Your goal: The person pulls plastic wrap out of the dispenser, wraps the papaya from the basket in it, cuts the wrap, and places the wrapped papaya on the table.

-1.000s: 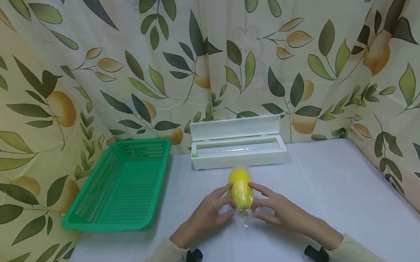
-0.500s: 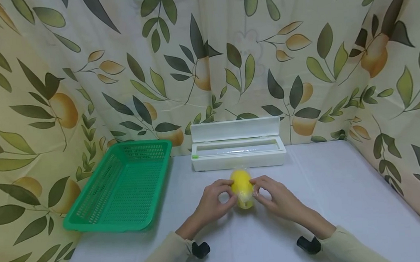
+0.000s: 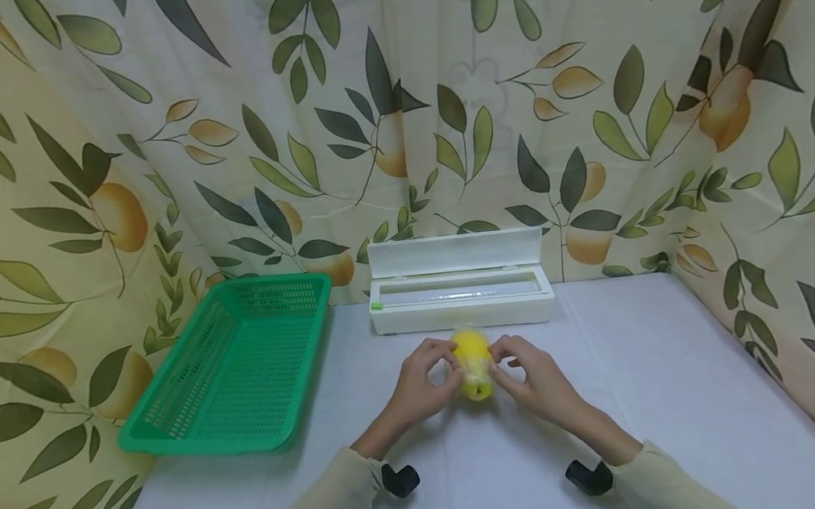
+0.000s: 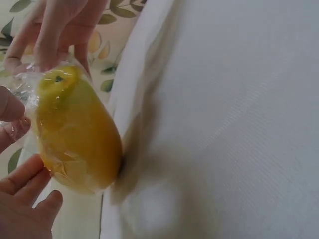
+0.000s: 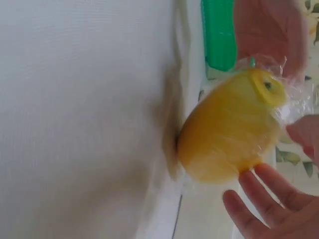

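Note:
A yellow oval fruit (image 3: 471, 347) lies on the table between the hands, wrapped in clear cling film (image 3: 474, 368). Its knobbed end shows through the film in the left wrist view, and the plastic bunches up around that end. My left hand (image 3: 422, 382) is at the fruit's left side, pinching the film between thumb and forefinger; its other fingers (image 4: 30, 179) reach along the fruit. On the opposite side my right hand (image 3: 534, 373) pinches film likewise, with its lower fingers (image 5: 261, 196) against or close to the fruit.
Behind the fruit stands a white cling film dispenser (image 3: 462, 314) with its lid raised and a roll inside. A green plastic basket (image 3: 287, 427) sits at the left. White cloth covers the table (image 3: 643, 363); a leaf-patterned curtain (image 3: 219, 101) surrounds it.
Both hands have gone from spread fingers at the fruit's sides to pinching the film. The loose film at its near end has been folded up over the fruit.

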`<state>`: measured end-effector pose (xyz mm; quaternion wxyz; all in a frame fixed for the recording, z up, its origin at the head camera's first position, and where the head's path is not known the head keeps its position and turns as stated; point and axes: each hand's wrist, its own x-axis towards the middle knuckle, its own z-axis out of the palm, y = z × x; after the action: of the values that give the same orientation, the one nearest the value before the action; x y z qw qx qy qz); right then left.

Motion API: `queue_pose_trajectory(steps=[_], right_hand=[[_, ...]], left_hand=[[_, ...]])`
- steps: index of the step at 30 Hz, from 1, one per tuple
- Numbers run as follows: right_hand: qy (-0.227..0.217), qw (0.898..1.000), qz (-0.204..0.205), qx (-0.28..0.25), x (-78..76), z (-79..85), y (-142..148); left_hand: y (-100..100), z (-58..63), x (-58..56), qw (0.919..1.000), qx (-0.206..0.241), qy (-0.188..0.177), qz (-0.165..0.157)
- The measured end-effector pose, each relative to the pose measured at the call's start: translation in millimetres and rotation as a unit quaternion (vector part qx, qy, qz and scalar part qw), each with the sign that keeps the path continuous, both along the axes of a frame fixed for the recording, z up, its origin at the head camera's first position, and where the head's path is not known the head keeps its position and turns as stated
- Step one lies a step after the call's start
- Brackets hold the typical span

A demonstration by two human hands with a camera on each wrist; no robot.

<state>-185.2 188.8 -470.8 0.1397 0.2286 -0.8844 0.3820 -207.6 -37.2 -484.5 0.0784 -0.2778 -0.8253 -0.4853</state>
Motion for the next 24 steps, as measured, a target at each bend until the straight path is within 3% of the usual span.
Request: queue_pose_trajectory(steps=[4,15,24], right_hand=[[-0.010,0.999,0.031,0.000,4.0,1.4,5.3],[-0.045,0.996,0.073,0.011,7.8,5.7,14.8],[0.003,0.998,0.061,-0.007,4.3,-0.4,10.0]], left_hand=[[-2.3,5.1,3.2,0.9990,-0.020,-0.036,-0.017],[-10.4,9.2,-2.1,0.9961,-0.055,-0.036,-0.060],[-9.7,8.3,-5.9,0.9976,-0.031,-0.045,-0.042]])
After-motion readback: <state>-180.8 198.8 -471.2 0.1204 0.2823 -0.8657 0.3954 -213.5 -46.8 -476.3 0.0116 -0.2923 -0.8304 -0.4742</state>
